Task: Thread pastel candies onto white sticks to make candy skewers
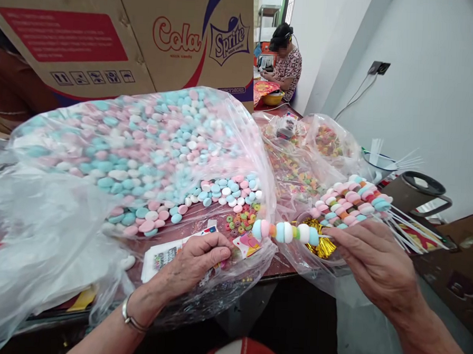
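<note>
My right hand (374,263) pinches the stick of a marshmallow skewer (287,232), held level and pointing left. Pink, blue and white marshmallows alternate on it with small orange and green gummy rings. In my left hand (196,259), thumb and fingers are closed on a printed plastic wrapper (247,245), partly hidden by the hand. Beneath that hand lies a stack of printed cards (156,260). Loose gummy rings (240,219) and marshmallows (231,190) lie just beyond. Several loaded skewers (352,201) are piled behind my right hand, near gold twist ties (322,245).
A large clear bag of marshmallows (155,136) covers the table's left, before a cardboard carton (181,15). Bags of gummy rings (296,164) lie at the back right. A dark mug (418,192) and a container of white sticks (380,161) stand right. Another person (289,69) sits beyond.
</note>
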`<state>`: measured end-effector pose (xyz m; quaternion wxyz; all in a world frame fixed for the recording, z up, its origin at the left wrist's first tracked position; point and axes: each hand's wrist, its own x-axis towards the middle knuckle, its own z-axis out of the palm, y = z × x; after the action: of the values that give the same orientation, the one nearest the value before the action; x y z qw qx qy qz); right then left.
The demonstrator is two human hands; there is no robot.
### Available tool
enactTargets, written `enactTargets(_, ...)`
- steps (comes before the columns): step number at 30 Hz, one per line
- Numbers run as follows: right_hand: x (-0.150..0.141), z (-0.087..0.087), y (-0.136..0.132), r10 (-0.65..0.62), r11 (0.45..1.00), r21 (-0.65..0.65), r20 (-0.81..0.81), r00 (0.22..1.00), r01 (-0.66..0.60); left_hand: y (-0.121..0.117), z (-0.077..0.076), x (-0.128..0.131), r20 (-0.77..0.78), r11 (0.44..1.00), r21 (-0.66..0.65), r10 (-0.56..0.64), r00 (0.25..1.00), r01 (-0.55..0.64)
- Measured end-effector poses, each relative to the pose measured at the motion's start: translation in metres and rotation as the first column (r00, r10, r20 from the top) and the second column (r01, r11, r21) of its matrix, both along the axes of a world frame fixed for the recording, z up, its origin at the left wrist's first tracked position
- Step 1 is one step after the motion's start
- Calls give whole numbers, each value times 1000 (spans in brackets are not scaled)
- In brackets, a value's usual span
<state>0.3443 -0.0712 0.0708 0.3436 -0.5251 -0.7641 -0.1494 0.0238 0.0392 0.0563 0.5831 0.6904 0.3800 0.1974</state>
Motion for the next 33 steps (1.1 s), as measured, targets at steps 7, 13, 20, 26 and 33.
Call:
enactTargets(7,-2,4,2,31,999,-13,114,993,-30,3,-1,-6,16,994,-107,-13,1000,14)
enactTargets(13,6,5,-3,52,999,-24,223,973,-48,6,2,-8,-124,990,-105,-104,987,91)
enactTargets(20,1,4,4,168,978,-154,172,971,-142,10,6,-4,-209,971,1,-233,950,239)
enactTargets(26,0,4,7,199,968,-177,112,973,-178,15,8,-5,-230,960,50,-256,939,274)
enactTargets(33,-12,-3,10,268,942,-220,31,963,-255,12,8,-3,-226,953,-3,-295,928,302)
